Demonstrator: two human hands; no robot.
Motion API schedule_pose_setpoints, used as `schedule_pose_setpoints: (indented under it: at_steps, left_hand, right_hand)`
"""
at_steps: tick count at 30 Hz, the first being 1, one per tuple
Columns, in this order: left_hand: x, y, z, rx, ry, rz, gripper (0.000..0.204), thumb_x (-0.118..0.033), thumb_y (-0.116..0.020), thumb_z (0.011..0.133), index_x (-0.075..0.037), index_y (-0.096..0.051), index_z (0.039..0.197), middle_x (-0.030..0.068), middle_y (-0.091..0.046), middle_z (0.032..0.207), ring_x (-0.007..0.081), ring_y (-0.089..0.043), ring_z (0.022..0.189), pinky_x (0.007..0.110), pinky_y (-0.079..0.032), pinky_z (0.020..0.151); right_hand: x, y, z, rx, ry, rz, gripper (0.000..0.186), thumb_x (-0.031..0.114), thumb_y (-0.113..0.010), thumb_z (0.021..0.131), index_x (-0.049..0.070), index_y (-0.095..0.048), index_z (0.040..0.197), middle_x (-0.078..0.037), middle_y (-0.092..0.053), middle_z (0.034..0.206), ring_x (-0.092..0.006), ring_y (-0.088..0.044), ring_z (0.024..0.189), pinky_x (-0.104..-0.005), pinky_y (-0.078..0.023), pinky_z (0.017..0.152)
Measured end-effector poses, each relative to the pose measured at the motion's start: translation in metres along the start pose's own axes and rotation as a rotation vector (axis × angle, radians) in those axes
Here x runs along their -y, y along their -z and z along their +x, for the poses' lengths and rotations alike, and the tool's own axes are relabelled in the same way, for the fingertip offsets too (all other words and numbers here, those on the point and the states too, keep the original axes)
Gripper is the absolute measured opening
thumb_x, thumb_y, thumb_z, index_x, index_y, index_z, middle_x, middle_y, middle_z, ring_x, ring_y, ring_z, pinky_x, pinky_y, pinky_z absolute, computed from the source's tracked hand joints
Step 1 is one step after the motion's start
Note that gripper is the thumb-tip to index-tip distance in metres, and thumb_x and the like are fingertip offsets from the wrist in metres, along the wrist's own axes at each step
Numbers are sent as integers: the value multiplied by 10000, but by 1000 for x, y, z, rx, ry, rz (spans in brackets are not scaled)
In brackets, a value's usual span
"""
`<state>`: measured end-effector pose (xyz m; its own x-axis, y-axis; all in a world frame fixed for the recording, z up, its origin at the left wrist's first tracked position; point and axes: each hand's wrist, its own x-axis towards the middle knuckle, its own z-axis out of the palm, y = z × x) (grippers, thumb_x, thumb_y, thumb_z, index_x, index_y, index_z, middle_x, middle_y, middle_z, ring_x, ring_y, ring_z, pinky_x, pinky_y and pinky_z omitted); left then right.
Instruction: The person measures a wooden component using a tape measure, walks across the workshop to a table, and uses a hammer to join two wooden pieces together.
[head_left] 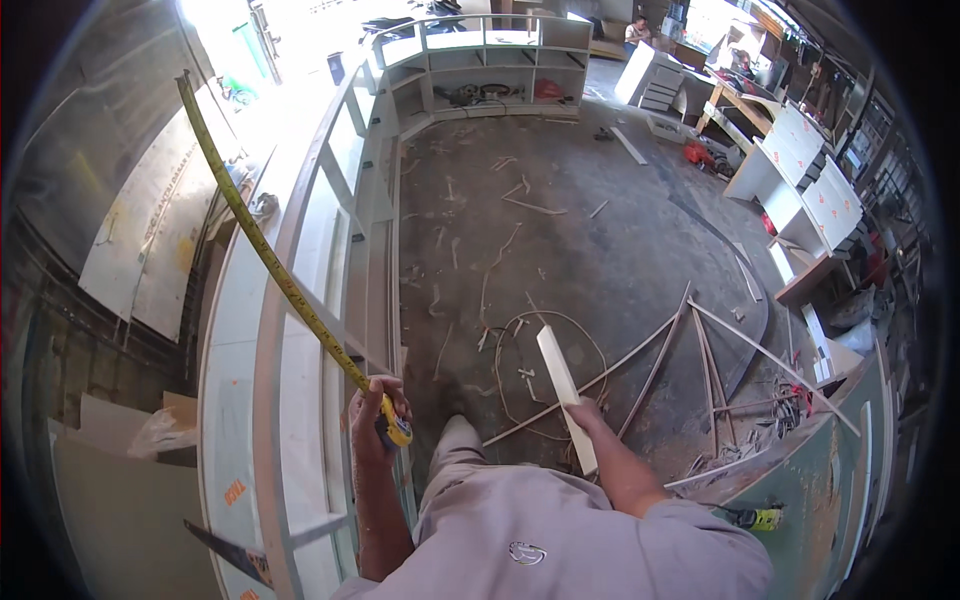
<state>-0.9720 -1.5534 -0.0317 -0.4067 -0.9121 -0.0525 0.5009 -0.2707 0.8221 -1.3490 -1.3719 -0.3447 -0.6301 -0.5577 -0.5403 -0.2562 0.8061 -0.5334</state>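
Observation:
My left hand [372,425] is closed on a yellow-and-black tape measure [398,427] beside the long pale cabinet frame [287,250] on my left. The tape's yellow blade [260,244] is drawn out, reaching up and away to the upper left over the frame. My right hand [590,420] grips a narrow, cream-white board [553,365], angled forward over the floor. Below me, a loop of thin cable [603,355] and several long thin wood strips [680,330] lie on the concrete.
A curved shelf unit [490,60] stands ahead. Drawer cabinets [800,185] and a wooden bench [730,120] are on the right; a person [636,32] sits farther back. Leaning panels [135,230] line the left wall. A saw [228,552] lies lower left, a green-black tool [760,518] lower right.

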Motion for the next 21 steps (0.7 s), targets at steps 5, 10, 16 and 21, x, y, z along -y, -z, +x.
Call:
schedule_pose_setpoints:
  at_steps: [5,10,16,21]
  left_hand:
    - [2,12,141,-27,15,9,359,-356,-577,997,0,-621,987,47,-546,683,126,-553,600,262,-483,552]
    - [-35,12,304,-30,57,-25,391,-401,-591,986,-12,-619,954,38,-532,674,116,-557,601,263,-503,566]
    - [-74,3,474,-34,65,88,391,-414,-550,1004,-38,-625,925,38,-528,677,127,-539,604,284,-464,548]
    - [-72,6,566,-49,105,-9,392,-413,-566,997,-51,-620,856,42,-549,646,138,-552,555,280,-481,539]
  right_hand:
    - [-39,-27,56,54,-126,-232,462,363,-718,795,58,-710,1141,-216,-712,1084,-339,-694,1017,-429,-531,860]
    - [-47,-22,62,316,-347,1,476,374,-683,817,27,-697,1142,-232,-667,1201,-356,-640,1147,-444,-506,933]
    - [69,-17,136,192,-453,38,504,363,-690,817,6,-675,1172,-246,-650,1226,-363,-627,1166,-437,-501,952]
    - [147,-21,224,156,-419,63,528,353,-697,818,-12,-657,1197,-257,-636,1246,-369,-617,1182,-430,-498,968]
